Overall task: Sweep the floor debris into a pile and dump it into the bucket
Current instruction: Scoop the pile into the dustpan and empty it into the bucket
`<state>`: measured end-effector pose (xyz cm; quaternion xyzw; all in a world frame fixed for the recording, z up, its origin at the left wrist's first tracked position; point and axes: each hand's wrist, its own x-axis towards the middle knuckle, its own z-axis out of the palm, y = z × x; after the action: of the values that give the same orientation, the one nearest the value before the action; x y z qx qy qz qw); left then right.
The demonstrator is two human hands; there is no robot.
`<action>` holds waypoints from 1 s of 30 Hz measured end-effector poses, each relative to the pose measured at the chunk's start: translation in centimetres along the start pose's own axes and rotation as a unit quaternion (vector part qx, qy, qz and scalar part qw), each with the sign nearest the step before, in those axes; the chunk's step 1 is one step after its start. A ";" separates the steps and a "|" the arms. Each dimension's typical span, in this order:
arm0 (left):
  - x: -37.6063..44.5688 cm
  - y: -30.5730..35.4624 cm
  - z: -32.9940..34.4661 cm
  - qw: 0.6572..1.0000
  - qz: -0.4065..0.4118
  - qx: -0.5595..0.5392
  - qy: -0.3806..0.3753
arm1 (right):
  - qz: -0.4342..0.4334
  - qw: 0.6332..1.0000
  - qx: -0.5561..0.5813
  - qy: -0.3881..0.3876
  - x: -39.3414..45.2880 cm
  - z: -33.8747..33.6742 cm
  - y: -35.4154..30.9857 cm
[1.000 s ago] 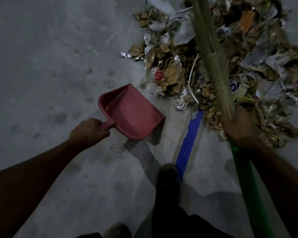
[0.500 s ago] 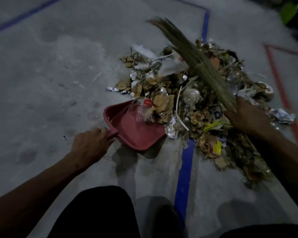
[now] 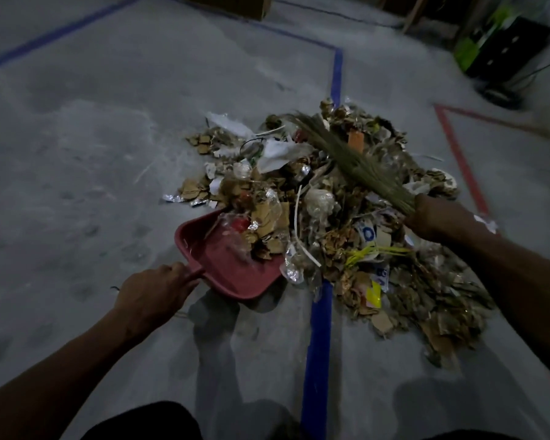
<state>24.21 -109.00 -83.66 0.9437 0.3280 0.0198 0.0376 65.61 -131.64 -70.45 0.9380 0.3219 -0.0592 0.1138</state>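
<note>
**Debris pile at dustpan mouth; both hands occupied**

While you crouch over the concrete floor (image 3: pixel 92 160), the debris pile (image 3: pixel 346 223) spreads ahead of you and to your right, across the blue floor line (image 3: pixel 318 344) and short of the red floor line (image 3: pixel 461 160). It is a mix of torn cardboard, paper, foil and clear wrappers, with a yellow strap (image 3: pixel 367 253) near its middle.

Your broom (image 3: pixel 359 166) lies low across the top of the pile, bristles pointing away from you and to the left. Your right hand (image 3: pixel 432 219) grips the bristle bundle at its bound end, fingers wrapped round it; the handle behind the hand is not visible.

Your red dustpan (image 3: pixel 226 265) sits on the floor at the near-left edge of the pile, its open mouth facing the pile. Cardboard scraps and wrappers already lie over its front lip. Your left hand (image 3: pixel 153 290) is closed round the dustpan's handle, just left of the pan and nearer to you than the pile.

A dark box with green trim (image 3: pixel 502 46) stands at the far right, well apart from the pile.
</note>
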 end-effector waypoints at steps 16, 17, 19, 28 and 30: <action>4.8 4.6 1.3 0.999 -0.004 -0.026 0.030 | -0.073 0.996 0.011 -0.047 -3.6 5.6 -3.1; 4.9 4.7 1.3 0.999 -0.007 -0.025 0.028 | -0.055 0.998 0.014 -0.033 -3.9 5.0 -2.4; 5.2 5.0 1.4 0.999 -0.014 -0.024 0.020 | -0.034 0.999 0.018 -0.002 -4.1 3.6 -1.2; 7.3 5.8 2.4 0.999 -0.024 -0.031 0.022 | -0.003 0.998 -0.015 -0.058 3.6 3.3 0.4; 7.8 6.1 2.5 0.999 -0.029 -0.026 0.022 | -0.023 0.997 -0.024 -0.075 4.2 4.0 -0.8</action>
<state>34.27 -109.03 -85.51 0.9317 0.3557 0.0478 0.0556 68.28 -129.55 -75.20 0.9202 0.3355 -0.1246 0.1586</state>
